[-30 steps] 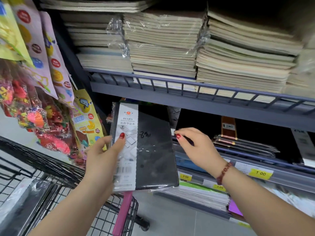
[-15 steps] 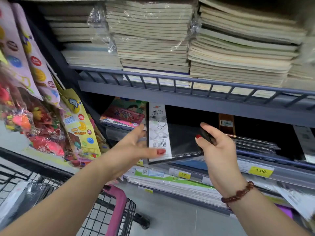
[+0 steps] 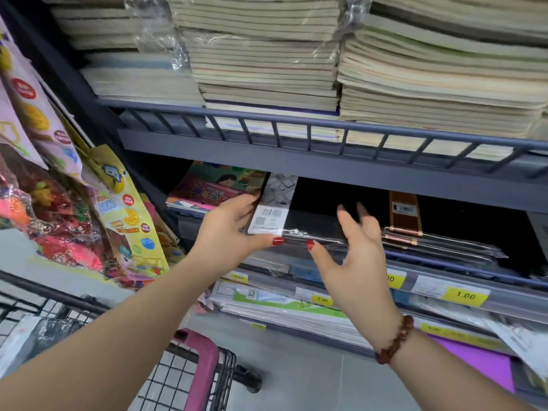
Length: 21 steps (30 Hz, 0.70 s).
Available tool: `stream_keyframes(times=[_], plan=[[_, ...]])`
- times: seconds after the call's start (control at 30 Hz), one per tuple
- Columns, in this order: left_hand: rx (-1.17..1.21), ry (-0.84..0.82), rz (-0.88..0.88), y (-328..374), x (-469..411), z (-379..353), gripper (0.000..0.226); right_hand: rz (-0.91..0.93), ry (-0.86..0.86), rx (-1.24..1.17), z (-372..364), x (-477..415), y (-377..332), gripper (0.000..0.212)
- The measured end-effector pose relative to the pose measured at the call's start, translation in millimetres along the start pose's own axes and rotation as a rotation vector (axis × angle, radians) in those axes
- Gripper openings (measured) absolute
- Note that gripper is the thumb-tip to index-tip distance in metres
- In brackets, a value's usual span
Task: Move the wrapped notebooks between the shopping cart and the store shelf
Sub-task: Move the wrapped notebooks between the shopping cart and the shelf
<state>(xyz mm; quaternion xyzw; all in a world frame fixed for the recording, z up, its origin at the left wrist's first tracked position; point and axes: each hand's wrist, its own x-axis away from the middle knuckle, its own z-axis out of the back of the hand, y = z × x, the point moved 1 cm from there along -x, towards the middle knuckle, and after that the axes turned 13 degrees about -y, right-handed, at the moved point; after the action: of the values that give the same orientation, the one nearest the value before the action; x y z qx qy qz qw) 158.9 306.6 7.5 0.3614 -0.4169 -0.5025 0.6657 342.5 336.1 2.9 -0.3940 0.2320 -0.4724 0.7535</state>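
A black notebook in clear wrap, with a white barcode label (image 3: 271, 216), lies flat on the middle store shelf (image 3: 444, 264), on a stack of similar wrapped items. My left hand (image 3: 231, 232) frames its near left corner: fingers lie against the left edge and the thumb runs along the near edge. My right hand (image 3: 353, 253) hovers with fingers spread just right of centre, its thumb tip touching the near edge. The wire shopping cart (image 3: 178, 384) with a pink handle (image 3: 201, 363) stands at the lower left. Something plastic-wrapped (image 3: 44, 330) lies inside it.
Tall stacks of pale exercise books (image 3: 267, 54) fill the railed upper shelf (image 3: 326, 134). Colourful children's books (image 3: 213, 188) sit left of the notebook. Toy packets (image 3: 59, 203) hang at the left. Yellow price tags (image 3: 465, 295) line the rail, with more stationery on the shelf below.
The notebook went from upright in my left hand to flat and deep on the middle shelf. My right hand let go of its right edge and opened. The view moved closer.
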Motion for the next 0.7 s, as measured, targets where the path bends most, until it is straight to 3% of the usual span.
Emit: stream_keyframes(times=[0.17,0.27,0.37,0.5,0.63,0.7], plan=[[-0.223,0.005,0.15,11,-22,2,0.061,-0.096,-0.089,0.174,8,-22,1,0.062],[-0.354,-0.002,0.192,4,-40,5,0.079,-0.102,-0.111,0.309,18,-35,-4,0.061],[-0.334,0.005,0.19,2,-46,1,0.074,-0.137,-0.161,0.389,21,-44,-3,0.069],[-0.21,0.003,0.17,-5,-45,4,0.104,-0.184,-0.189,0.446,17,-41,-3,0.077],[-0.166,-0.021,0.234,2,-39,0,0.047,-0.163,-0.123,0.413,15,-36,2,0.073],[-0.165,-0.018,0.237,2,-35,0,0.047,-0.142,-0.074,0.38,13,-30,6,0.068]])
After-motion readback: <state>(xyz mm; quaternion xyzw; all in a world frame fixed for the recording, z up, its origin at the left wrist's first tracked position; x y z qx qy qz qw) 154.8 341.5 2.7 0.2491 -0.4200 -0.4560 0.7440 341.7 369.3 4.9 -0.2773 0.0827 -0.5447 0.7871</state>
